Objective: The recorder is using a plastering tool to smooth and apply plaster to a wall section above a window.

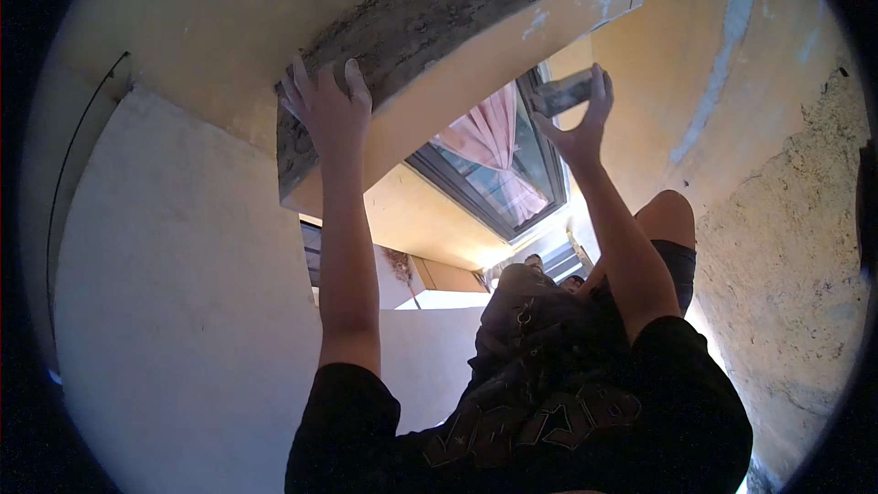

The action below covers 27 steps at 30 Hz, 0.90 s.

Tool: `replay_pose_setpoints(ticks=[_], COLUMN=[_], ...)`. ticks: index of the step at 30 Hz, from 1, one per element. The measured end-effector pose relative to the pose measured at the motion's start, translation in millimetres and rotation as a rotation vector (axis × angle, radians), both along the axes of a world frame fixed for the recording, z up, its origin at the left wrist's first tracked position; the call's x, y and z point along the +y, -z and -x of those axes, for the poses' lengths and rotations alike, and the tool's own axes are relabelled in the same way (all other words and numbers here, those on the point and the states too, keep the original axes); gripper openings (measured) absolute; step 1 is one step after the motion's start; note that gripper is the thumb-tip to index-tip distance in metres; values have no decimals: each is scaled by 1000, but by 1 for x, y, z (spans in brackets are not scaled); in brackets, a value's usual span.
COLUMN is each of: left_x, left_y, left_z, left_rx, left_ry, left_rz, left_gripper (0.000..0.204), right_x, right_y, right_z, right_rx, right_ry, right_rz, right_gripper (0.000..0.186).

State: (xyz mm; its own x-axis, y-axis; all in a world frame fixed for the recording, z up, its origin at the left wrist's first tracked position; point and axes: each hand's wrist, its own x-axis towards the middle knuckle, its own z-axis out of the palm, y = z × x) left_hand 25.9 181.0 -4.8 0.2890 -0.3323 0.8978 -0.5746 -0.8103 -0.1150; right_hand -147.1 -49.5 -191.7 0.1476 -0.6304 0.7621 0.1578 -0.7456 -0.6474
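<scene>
My left hand (pixel 331 110) is spread on the rough, dark grey face of a thick ledge (pixel 439 23), near its left end, with whitish dust on the fingers. This rough face looks like bare cement with loose crumbs, while the side below it is smooth and cream-yellow. In my right hand (pixel 582 128) is a dark grey rectangular block (pixel 564 91), gripped between thumb and fingers. The block is held close to the ledge's right part, in front of a window frame, apart from the ledge. What the block is made of I cannot tell.
Beyond the ledge is a dark-framed window (pixel 494 160) with a pink curtain (pixel 485 133). A pale wall panel (pixel 183 265) stands at left. The right-hand wall (pixel 777 247) is patchy, with worn plaster. A dark cable (pixel 73 151) runs along the far left.
</scene>
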Motion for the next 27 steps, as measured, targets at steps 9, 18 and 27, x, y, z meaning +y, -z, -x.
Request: replay_pose_setpoints(ticks=[9,18,27], left_x=[-19,-16,-10], left_y=[-2,1,-2], left_z=[15,7,14], left_rx=[57,78,72], left_ry=[-22,-10,-14], left_rz=[68,80,111], left_gripper=[45,47,47], right_x=[70,32,22], right_y=[-18,-9,-8], right_z=[-63,-85,-84], right_rx=[-118,-20,16], right_ry=[-102,-25,34], right_rz=[100,173,173], right_gripper=[125,132,112])
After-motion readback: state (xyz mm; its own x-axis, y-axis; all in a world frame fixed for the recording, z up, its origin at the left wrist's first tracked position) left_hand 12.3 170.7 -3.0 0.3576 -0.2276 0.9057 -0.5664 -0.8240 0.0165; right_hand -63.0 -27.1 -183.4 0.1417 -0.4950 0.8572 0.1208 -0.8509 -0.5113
